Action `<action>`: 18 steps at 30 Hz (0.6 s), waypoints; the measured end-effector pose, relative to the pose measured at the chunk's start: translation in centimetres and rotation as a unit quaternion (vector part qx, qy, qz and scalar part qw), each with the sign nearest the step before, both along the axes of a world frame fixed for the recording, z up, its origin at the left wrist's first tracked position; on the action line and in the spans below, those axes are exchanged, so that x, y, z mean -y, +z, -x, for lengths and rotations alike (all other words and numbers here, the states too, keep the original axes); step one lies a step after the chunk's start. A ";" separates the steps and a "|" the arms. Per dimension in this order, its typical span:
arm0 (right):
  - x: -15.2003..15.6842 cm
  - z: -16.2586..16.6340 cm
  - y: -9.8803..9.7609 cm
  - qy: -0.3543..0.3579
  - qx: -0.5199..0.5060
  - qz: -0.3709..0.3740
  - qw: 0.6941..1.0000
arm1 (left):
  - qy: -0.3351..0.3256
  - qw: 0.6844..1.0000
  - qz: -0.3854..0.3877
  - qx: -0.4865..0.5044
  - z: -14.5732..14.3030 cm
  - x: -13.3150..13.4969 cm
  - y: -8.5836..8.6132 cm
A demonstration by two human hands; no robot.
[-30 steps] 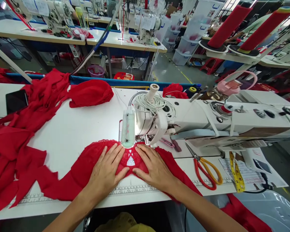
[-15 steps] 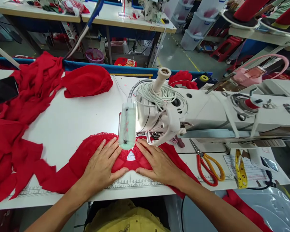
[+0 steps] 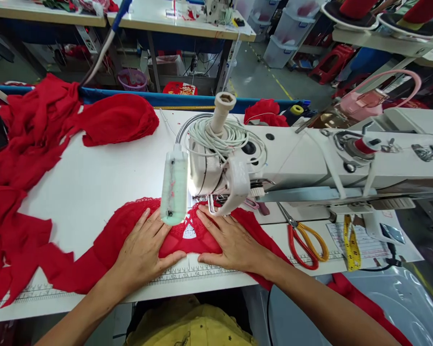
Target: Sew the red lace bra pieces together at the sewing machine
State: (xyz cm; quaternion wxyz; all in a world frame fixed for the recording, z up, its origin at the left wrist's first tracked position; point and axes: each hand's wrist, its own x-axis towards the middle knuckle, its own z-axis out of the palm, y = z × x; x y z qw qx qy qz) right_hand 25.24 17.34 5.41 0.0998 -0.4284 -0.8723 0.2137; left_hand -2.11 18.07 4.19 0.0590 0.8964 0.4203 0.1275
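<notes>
A red lace garment piece [image 3: 104,240] lies on the white sewing table [image 3: 104,178], its middle under the head of a white sewing machine [image 3: 274,163]. My left hand [image 3: 142,252] lies flat on the fabric just left of the needle area, fingers spread. My right hand [image 3: 231,242] lies flat on the fabric just right of it, fingertips close to the presser foot. A pale green lamp [image 3: 173,188] hangs in front of the needle and hides it.
Piles of red fabric [image 3: 25,158] cover the table's left side. Red-and-yellow scissors [image 3: 305,240] and a yellow tape measure [image 3: 351,242] lie to the right of my hands. A coil of white cord [image 3: 220,134] sits on the machine. Other sewing tables [image 3: 173,21] stand behind.
My view has tilted down and shifted slightly. Both hands have stayed flat on the red fabric and slid a little toward the needle with it.
</notes>
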 end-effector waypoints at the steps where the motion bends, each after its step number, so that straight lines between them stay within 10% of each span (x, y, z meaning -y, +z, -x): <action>1: 0.0 0.0 0.0 -0.001 0.001 0.001 1.000 | 0.001 1.000 0.002 0.002 0.1 0.0 -0.1; 18: -1.7 -1.4 2.1 0.024 0.015 0.137 0.990 | -0.073 0.981 0.178 -0.032 2.4 -2.2 3.1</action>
